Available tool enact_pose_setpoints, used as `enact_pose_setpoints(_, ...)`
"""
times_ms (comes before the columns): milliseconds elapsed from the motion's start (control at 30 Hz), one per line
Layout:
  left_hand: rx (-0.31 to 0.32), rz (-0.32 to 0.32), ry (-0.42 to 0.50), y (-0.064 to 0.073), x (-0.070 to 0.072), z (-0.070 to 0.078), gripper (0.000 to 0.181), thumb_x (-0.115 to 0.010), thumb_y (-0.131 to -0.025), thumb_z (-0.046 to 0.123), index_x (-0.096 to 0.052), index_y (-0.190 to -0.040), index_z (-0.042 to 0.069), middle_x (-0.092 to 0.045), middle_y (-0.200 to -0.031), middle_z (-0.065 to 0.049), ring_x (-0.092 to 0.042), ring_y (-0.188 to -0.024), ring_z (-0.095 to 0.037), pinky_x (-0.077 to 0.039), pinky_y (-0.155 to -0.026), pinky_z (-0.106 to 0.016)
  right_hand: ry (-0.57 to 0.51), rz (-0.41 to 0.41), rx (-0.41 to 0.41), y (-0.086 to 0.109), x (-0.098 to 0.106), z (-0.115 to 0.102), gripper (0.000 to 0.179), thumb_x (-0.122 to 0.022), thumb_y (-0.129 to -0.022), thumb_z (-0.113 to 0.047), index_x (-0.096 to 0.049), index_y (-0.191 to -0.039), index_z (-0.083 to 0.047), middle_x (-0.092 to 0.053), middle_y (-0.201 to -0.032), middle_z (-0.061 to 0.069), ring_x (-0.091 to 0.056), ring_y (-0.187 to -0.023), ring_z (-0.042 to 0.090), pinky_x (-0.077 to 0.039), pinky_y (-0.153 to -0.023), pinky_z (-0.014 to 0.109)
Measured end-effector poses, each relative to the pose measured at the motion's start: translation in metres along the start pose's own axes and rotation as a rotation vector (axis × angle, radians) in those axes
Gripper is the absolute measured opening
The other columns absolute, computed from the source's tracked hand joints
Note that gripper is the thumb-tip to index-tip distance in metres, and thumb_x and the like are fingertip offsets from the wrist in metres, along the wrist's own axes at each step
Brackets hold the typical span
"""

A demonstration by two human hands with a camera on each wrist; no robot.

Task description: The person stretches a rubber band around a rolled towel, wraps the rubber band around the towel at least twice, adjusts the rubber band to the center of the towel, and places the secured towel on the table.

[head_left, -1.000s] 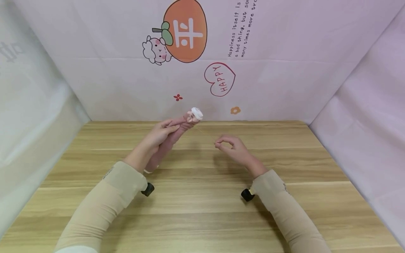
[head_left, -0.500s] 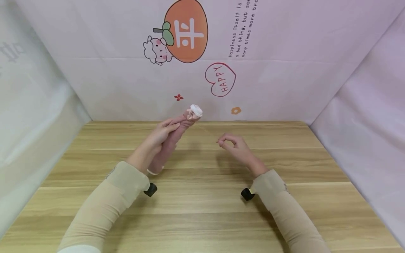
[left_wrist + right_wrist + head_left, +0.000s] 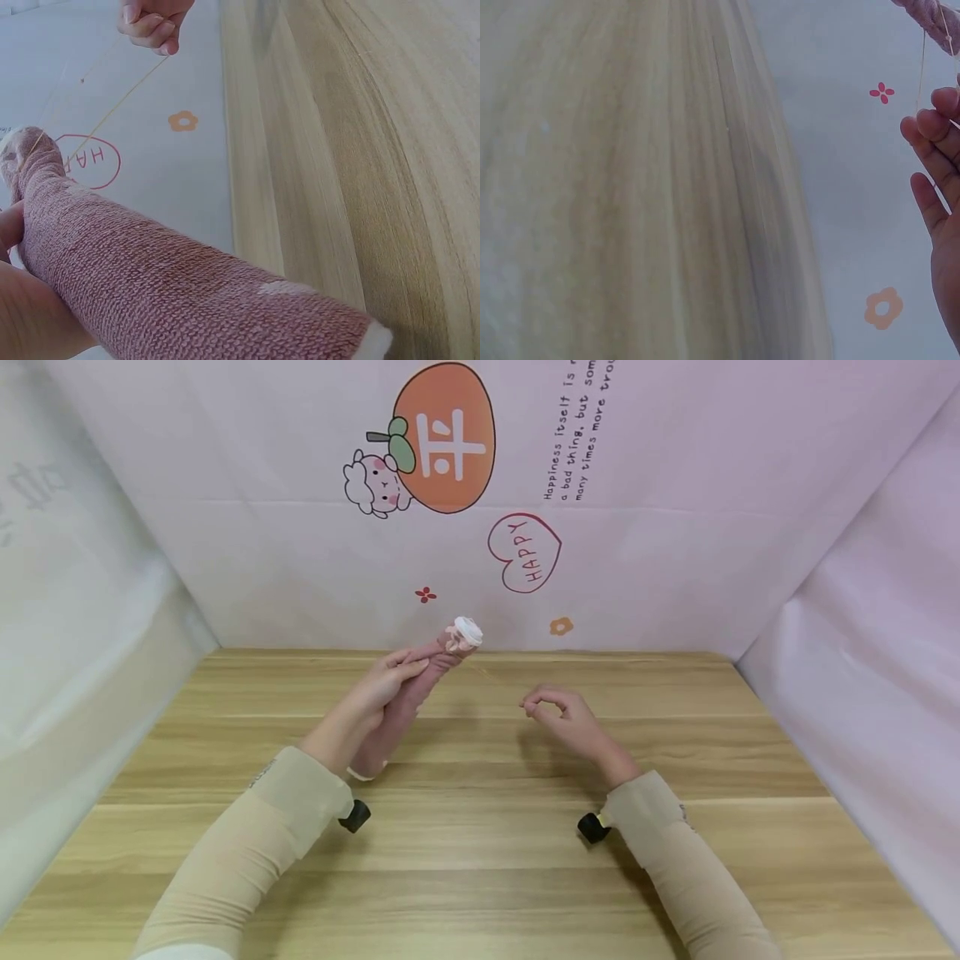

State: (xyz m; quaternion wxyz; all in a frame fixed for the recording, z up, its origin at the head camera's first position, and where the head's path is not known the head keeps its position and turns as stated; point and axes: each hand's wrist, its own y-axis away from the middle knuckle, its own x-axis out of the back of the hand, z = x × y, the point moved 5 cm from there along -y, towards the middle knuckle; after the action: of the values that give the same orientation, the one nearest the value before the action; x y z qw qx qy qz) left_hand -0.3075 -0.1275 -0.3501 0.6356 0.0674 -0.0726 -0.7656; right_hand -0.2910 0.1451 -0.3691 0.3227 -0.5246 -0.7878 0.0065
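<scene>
A rolled pink terry towel with a white end slants up and to the right in the head view. My left hand grips it partway up, thumb across the roll. A thin yellowish band loops round the towel's narrow upper end and runs in two taut strands to my right hand; one strand carries a small knot. My right fingertips pinch the band's far end, to the right of the towel. In the right wrist view, the towel shows only at the top corner.
Both hands are above a wood-grain table. A white printed cloth wall rises behind its far edge, with cloth walls at both sides. A black wrist camera is on the left cuff, another camera on the right.
My right hand has shifted slightly right, away from the towel, with the band still pinched. The towel's upper end rose a little and came back down. My left grip stays the same.
</scene>
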Motion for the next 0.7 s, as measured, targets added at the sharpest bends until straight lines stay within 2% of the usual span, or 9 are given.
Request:
enact_pose_setpoints(100,-0.002,-0.006,-0.004,0.000,0.000,0.000,0.047,-0.052,-0.108,0.018,-0.045,-0.152,0.002,-0.064,-0.097,-0.001,-0.063,-0.073,-0.012,-0.055,-0.068,-0.026,-0.005,0.011,-0.001,-0.001,0.000,0.019,0.014,-0.058,-0.100,0.005,-0.070,-0.094,0.007,-0.067,-0.106,0.023,-0.059,-0.106,0.028,-0.043,-0.103,0.052)
enact_pose_setpoints(200,-0.005,-0.006,-0.008,0.000,0.000,0.000,0.046,-0.052,-0.108,0.018,-0.046,-0.151,0.002,-0.064,-0.101,-0.002,-0.062,-0.076,-0.013,-0.055,-0.071,-0.025,-0.017,0.014,0.008,0.000,0.000,0.023,0.014,-0.059,-0.100,0.003,-0.070,-0.093,0.005,-0.067,-0.107,0.026,-0.059,-0.107,0.029,-0.043,-0.104,0.052)
enact_pose_setpoints(367,-0.003,-0.001,0.004,0.001,0.000,0.000,0.046,-0.052,-0.108,0.018,-0.046,-0.151,0.001,-0.063,-0.094,-0.001,-0.063,-0.071,-0.013,-0.055,-0.066,-0.025,-0.049,0.011,0.012,0.002,0.002,0.023,0.016,-0.059,-0.101,-0.001,-0.069,-0.091,0.002,-0.067,-0.108,0.025,-0.060,-0.107,0.023,-0.043,-0.104,0.048)
enact_pose_setpoints(467,-0.002,-0.006,0.022,0.002,-0.001,0.000,0.047,-0.052,-0.108,0.018,-0.045,-0.151,0.001,-0.063,-0.093,-0.001,-0.063,-0.069,-0.013,-0.055,-0.065,-0.025,-0.157,0.020,-0.008,0.001,0.002,0.023,0.024,-0.052,-0.104,-0.005,-0.064,-0.086,0.004,-0.069,-0.103,0.016,-0.062,-0.107,0.020,-0.041,-0.104,0.046)
enact_pose_setpoints(567,-0.004,-0.012,0.048,0.002,-0.002,0.002,0.047,-0.051,-0.109,0.018,-0.045,-0.152,0.002,-0.063,-0.098,-0.001,-0.063,-0.072,-0.012,-0.055,-0.066,-0.025,-0.344,0.037,-0.032,-0.003,0.001,0.023,0.035,-0.045,-0.107,-0.012,-0.057,-0.080,0.006,-0.067,-0.091,0.005,-0.064,-0.105,0.018,-0.039,-0.107,0.041)
enact_pose_setpoints(700,0.002,-0.016,0.092,0.002,-0.007,0.004,0.049,-0.052,-0.108,0.019,-0.044,-0.154,0.004,-0.064,-0.097,-0.001,-0.062,-0.069,-0.013,-0.054,-0.063,-0.025,-0.582,0.085,-0.011,-0.011,-0.001,0.020,0.042,-0.039,-0.109,-0.016,-0.051,-0.072,0.000,-0.057,-0.075,0.001,-0.065,-0.093,0.017,-0.044,-0.104,0.033)
